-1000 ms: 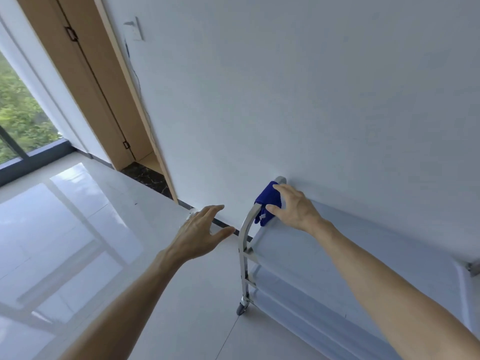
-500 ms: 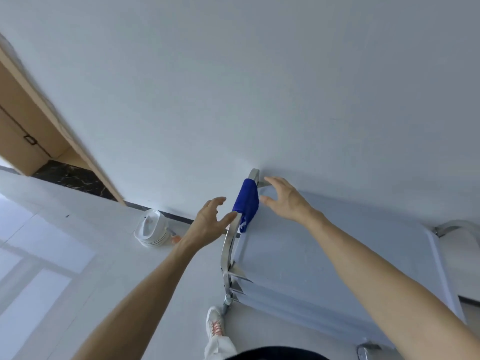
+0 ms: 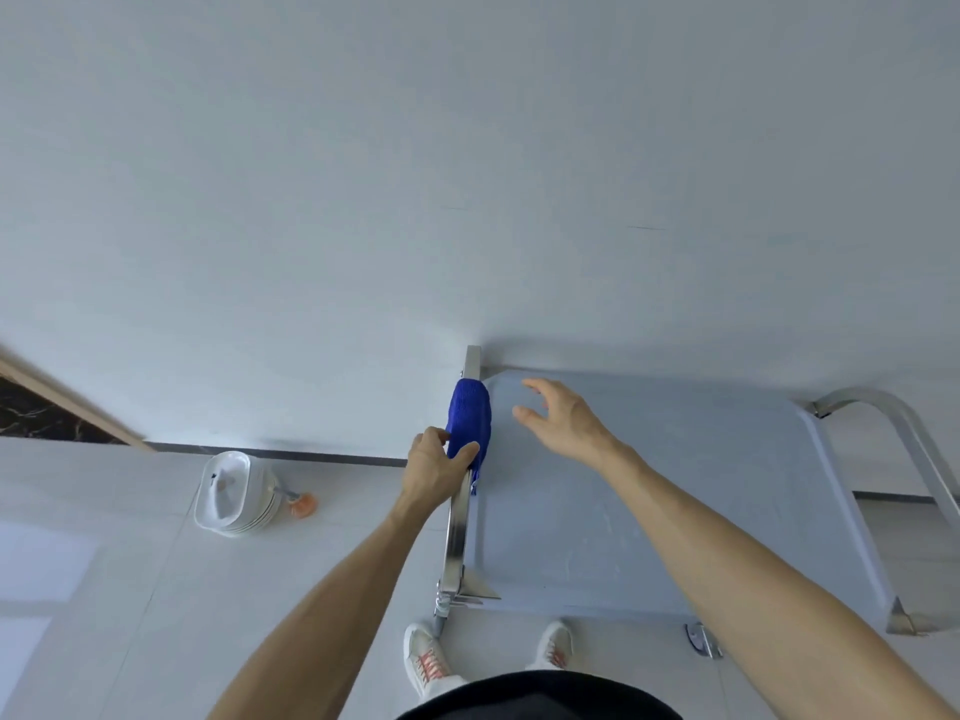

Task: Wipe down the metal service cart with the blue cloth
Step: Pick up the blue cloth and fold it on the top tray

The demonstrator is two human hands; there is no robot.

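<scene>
Against a plain white wall (image 3: pixel 363 174), a person is standing at a metal service cart (image 3: pixel 649 511), looking down over its pale top shelf. A blue cloth (image 3: pixel 469 420) is hanging draped over the cart's left-hand rail (image 3: pixel 457 527), near the rail's far end by the wall. The left hand (image 3: pixel 434 467) is gripping the lower part of that cloth, its fingers (image 3: pixel 439 436) and thumb curling around the fabric and the bar beneath it. The right hand (image 3: pixel 563 420) is hovering just above the shelf beside the cloth, not touching it, its fingers spread and loosely bent, holding nothing. Both bare forearms are reaching forward from the bottom of the view. A curved handle (image 3: pixel 898 433) is rising at the cart's right end. On the light tiled floor (image 3: pixel 130 589) to the left of the cart, a stack of white dishes (image 3: pixel 231 493) is sitting close to the dark baseboard, with a small orange object (image 3: pixel 303 505) lying just beside it. Two white shoes with reddish laces (image 3: pixel 428 662) are showing at the cart's near edge.
</scene>
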